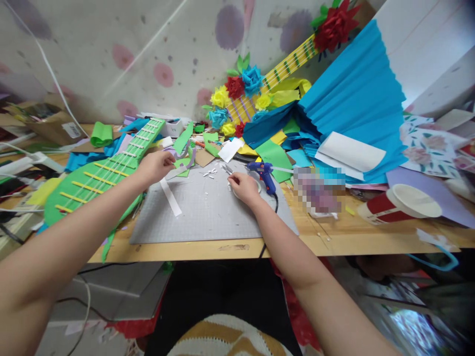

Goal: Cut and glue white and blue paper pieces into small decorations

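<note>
My left hand [158, 167] is over the back left of a grey cutting mat [218, 217], beside the neck of a green paper guitar [89, 185]. Its fingers are pinched together; curled pale purple paper strips [192, 159] are right by the fingertips, and what it grips is unclear. Below it a white paper strip [171, 199] lies on the mat. My right hand [244, 188] is closed around what look like small scissors [226, 169], metal tips pointing up and left. Small white paper bits [210, 173] are scattered between the hands. Close to the right hand lies a blue glue gun [264, 175].
Behind the mat are paper scraps and a yellow paper guitar [289, 62] with paper flowers. Blue pleated paper [352, 99] leans at the right, near a red and white paper cup [397, 203]. The glue gun's black cord [275, 202] crosses the mat's right side.
</note>
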{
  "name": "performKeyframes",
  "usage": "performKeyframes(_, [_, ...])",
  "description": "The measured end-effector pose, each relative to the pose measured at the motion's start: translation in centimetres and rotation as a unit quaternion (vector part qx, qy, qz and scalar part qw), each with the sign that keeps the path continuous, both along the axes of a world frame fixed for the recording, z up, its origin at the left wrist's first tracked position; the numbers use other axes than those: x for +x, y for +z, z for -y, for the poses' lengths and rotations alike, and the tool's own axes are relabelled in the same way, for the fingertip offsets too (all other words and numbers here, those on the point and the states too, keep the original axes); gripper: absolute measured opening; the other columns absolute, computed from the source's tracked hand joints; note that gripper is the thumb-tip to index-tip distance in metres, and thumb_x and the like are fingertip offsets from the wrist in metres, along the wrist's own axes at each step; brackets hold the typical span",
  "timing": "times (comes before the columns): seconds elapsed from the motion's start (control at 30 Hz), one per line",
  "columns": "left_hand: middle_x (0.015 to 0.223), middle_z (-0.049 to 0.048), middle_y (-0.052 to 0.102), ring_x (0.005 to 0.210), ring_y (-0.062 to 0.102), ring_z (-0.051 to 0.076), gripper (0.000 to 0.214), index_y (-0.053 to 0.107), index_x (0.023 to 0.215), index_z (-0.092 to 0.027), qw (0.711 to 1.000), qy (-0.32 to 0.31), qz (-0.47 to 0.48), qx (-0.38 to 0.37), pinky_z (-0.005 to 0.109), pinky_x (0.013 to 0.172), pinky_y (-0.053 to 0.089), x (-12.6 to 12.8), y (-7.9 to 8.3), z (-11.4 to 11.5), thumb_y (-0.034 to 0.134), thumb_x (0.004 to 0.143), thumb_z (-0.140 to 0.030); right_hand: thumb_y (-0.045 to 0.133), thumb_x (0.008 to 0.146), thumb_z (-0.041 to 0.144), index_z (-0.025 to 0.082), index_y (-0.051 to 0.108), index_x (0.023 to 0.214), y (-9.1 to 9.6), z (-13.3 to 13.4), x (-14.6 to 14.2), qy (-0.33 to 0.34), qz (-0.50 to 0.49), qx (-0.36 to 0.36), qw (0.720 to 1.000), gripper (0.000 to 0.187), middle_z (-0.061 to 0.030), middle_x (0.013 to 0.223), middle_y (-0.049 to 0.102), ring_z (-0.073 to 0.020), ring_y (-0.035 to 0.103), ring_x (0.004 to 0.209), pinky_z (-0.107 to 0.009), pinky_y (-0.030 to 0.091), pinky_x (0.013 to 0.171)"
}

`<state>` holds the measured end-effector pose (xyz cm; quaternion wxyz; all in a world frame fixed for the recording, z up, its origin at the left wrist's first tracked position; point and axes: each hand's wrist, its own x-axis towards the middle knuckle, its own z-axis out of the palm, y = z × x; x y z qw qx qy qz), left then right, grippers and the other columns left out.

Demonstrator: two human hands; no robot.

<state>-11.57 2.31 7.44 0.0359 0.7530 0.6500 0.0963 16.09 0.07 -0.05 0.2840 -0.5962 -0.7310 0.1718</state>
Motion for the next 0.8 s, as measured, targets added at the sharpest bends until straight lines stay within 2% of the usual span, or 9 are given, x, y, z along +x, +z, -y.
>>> performKeyframes(0.07, [0.084,0.0038,0.065,0.078,0.058,0.017,0.023,0.061,0.086,-0.021,0.999,0.048,0.006,0.024,0.025,0.068,0.041,0.6,0.8,0.1,0.048,0.077,-0.037,0.046,0.081,0.025,0.022,0.065,0.092,0.3,0.3,-0.3,0.006,0.014,0.004,1.0,0.022,-0.0031,0.089,0.068,-0.0165,0.059,0.081,-0.027,0.041,0.07])
performKeyframes(0.17, [0.085,0.0051,0.065,0.078,0.058,0.018,0.03,0.061,0.087,-0.021,0.995,0.085,0.017,0.048,0.026,0.066,0.04,1.8,1.2,0.1,0.041,0.081,-0.043,0.046,0.081,0.021,0.022,0.063,0.1,0.8,0.7,-1.0,0.038,0.047,0.014,0.998,0.026,-0.0042,0.096,0.066,-0.0175,0.057,0.09,-0.029,0.041,0.075])
performKeyframes(0.27, [0.085,0.0056,0.065,0.078,0.058,0.019,0.036,0.059,0.092,-0.021,0.993,0.103,0.019,0.055,0.026,0.064,0.038,2.7,0.9,0.0,0.035,0.083,-0.046,0.046,0.081,0.02,0.021,0.061,0.108,1.1,0.5,-1.9,0.112,0.089,0.033,0.989,0.03,-0.0049,0.107,0.062,-0.0187,0.051,0.102,-0.031,0.039,0.085])
performKeyframes(0.37, [0.085,0.0063,0.065,0.078,0.058,0.02,0.039,0.059,0.091,-0.022,0.994,0.098,-0.009,0.045,0.027,0.062,0.037,2.4,0.7,0.1,0.03,0.084,-0.046,0.044,0.081,0.016,0.018,0.058,0.113,1.1,-0.2,-3.1,0.194,0.137,0.038,0.971,0.035,-0.0065,0.116,0.058,-0.0187,0.047,0.107,-0.031,0.035,0.092])
performKeyframes(0.47, [0.083,0.007,0.065,0.078,0.058,0.021,0.042,0.06,0.083,-0.022,0.996,0.071,-0.054,0.018,0.026,0.059,0.036,0.9,0.8,0.2,0.027,0.084,-0.047,0.044,0.079,0.011,0.017,0.059,0.112,0.8,-1.1,-4.1,0.209,0.175,0.032,0.962,0.037,-0.0088,0.113,0.057,-0.0189,0.046,0.105,-0.031,0.034,0.092])
performKeyframes(0.6, [0.08,0.0048,0.065,0.08,0.059,0.02,0.04,0.059,0.079,-0.023,0.993,0.028,-0.109,-0.043,0.025,0.06,0.035,-1.6,0.5,0.8,0.031,0.082,-0.051,0.042,0.079,0.01,0.018,0.06,0.109,0.4,-2.3,-4.8,0.177,0.191,0.029,0.965,0.036,-0.01,0.108,0.056,-0.0203,0.046,0.102,-0.031,0.034,0.089])
performKeyframes(0.73, [0.087,0.0029,0.063,0.083,0.058,0.018,0.022,0.056,0.089,-0.026,0.984,-0.074,-0.133,-0.098,0.024,0.064,0.037,-2.8,-0.6,1.7,0.046,0.076,-0.041,0.042,0.078,0.008,0.017,0.059,0.11,0.3,-3.1,-5.0,0.151,0.191,0.023,0.97,0.037,-0.011,0.108,0.055,-0.0206,0.045,0.103,-0.031,0.034,0.089])
performKeyframes(0.8, [0.097,0.0046,0.059,0.087,0.056,0.019,0.026,0.054,0.096,-0.025,0.977,-0.129,-0.135,-0.106,0.025,0.067,0.038,-2.7,-1.3,1.9,0.051,0.071,-0.032,0.042,0.079,0.008,0.016,0.059,0.111,0.4,-3.3,-5.0,0.147,0.191,0.021,0.97,0.037,-0.0114,0.107,0.056,-0.0205,0.045,0.104,-0.03,0.034,0.089])
